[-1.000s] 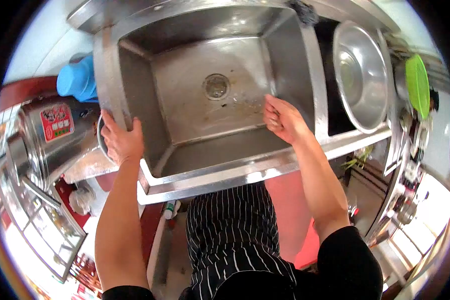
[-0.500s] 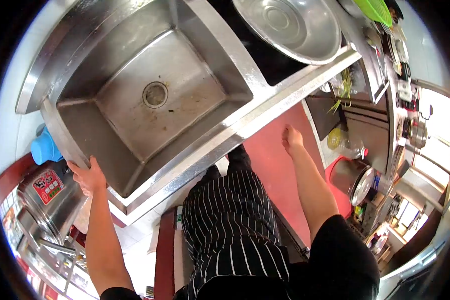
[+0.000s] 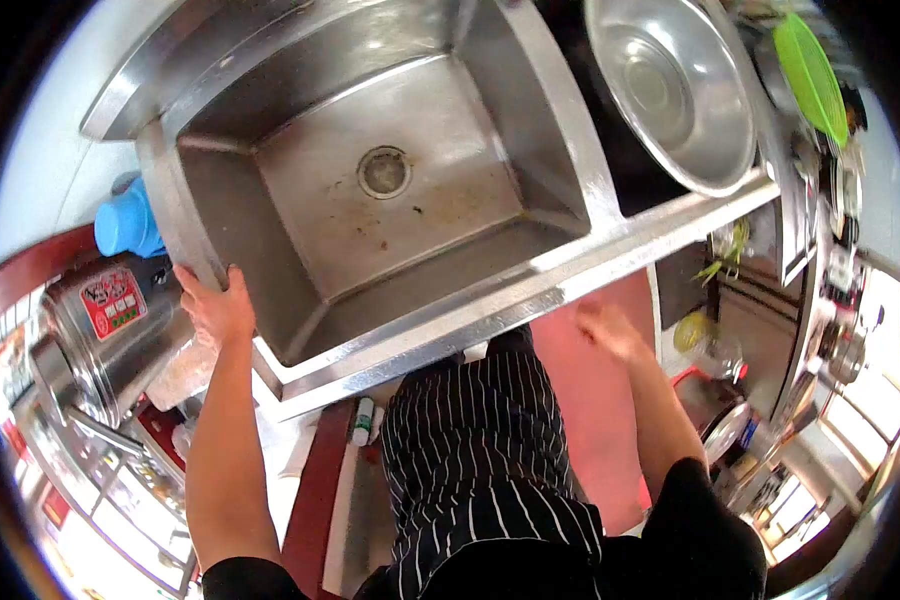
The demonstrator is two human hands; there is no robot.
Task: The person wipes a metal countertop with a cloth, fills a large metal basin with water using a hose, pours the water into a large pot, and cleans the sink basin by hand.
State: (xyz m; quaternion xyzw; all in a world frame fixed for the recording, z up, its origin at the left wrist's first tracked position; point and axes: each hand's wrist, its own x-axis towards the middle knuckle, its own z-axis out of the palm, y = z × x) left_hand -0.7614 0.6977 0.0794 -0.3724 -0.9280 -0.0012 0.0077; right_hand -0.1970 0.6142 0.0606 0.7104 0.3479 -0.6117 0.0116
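An empty stainless steel sink [image 3: 410, 240] lies in front of me, with small dark scraps around its drain [image 3: 384, 172]. My left hand [image 3: 218, 305] grips the sink's left rim near the front corner, thumb on the inner side and fingers over the outer side. Past the front edge of the counter [image 3: 470, 345], my right hand [image 3: 610, 330] hangs over a red surface, its fingers curled into a loose fist. Nothing shows in that fist. A wide metal basin [image 3: 685, 120] stands in the opening right of the sink.
Left of the sink are a blue plastic container [image 3: 130, 220] and a steel drum with a red label [image 3: 115, 300]. At right sit a green strainer basket [image 3: 812, 80], some green stalks [image 3: 730, 250], a clear bottle [image 3: 718, 358] and a lidded pot [image 3: 720, 425].
The view has shifted, so the sink and basin appear farther right and lower. My right hand has come closer to the counter's front edge. My left hand stays on the rim.
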